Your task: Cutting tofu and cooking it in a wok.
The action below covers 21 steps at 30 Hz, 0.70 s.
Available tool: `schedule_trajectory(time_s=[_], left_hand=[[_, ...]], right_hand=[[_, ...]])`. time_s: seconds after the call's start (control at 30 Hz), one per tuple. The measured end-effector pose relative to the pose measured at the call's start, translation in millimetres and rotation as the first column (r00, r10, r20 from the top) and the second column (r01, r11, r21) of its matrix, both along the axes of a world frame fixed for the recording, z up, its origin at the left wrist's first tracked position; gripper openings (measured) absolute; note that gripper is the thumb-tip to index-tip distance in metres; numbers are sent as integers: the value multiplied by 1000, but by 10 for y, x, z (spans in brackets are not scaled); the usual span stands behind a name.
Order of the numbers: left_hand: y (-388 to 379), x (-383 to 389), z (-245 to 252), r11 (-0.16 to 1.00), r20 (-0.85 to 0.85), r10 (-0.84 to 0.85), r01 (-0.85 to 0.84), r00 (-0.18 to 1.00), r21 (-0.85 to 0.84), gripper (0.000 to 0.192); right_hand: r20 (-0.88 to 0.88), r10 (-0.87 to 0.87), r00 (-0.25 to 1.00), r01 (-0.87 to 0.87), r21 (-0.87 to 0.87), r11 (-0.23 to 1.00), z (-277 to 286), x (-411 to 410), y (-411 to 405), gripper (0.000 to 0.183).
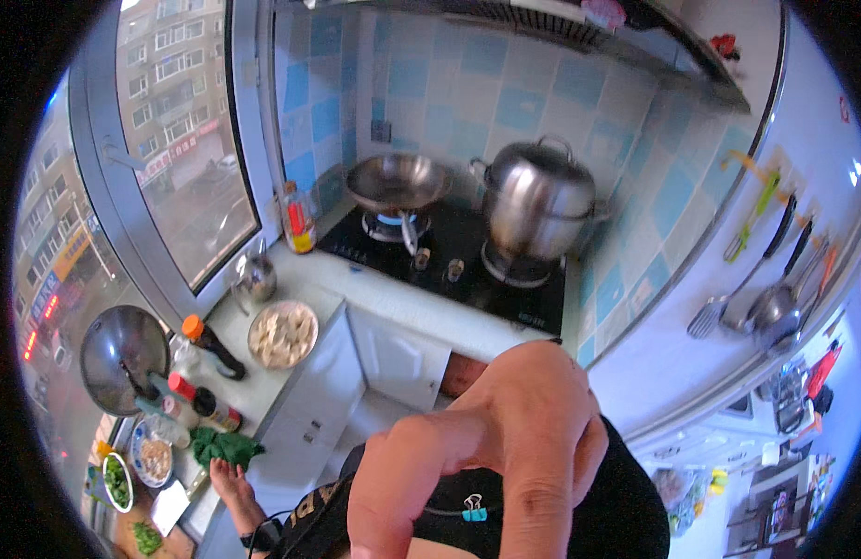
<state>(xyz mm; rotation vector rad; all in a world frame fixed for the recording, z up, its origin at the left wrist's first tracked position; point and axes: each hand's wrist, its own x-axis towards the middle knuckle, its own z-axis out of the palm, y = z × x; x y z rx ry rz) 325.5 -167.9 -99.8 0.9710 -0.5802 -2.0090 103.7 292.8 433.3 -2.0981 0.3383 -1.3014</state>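
Observation:
At the lower left, my left hand (233, 487) is at the counter's edge, its fingers against a crumpled green cloth (224, 447). Whether they grip the cloth is unclear. My right hand (503, 433) looms large just before the camera, knuckles up and fingers bent. Its fingertips are hidden or cut off, and no held thing shows. On the stove beyond, a steel wok (399, 183) sits over a lit blue flame. A tall lidded steel pot (538, 202) occupies the right burner.
A bowl of pale chunks (283, 335) and a steel kettle (254, 276) stand near the window. Sauce bottles (217, 349), a plate of minced food (154, 454), chopped greens (118, 481) and a cleaver (170, 506) line the left counter. Utensils (758, 272) hang at right.

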Motion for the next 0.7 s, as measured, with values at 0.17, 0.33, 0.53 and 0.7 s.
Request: schedule_trajectory(time_s=[0.17,0.33,0.53,0.7], left_hand=[[1237,-770,1349,988,-25,-151,151,988,12,24],[1691,-1127,1786,936,0,-351,351,936,5,25],[1790,-1337,1709,906,41,-419,421,907,-53,22],[1722,-1564,1582,884,-8,-465,463,885,-62,23]], right_hand=[[145,-177,973,181,-11,984,89,-324,255,19],[-71,-835,546,811,-203,548,190,-926,456,11],[47,-992,-114,914,-386,-124,476,-1881,363,10],[43,-883,-467,737,-533,-415,1074,-2599,470,30]])
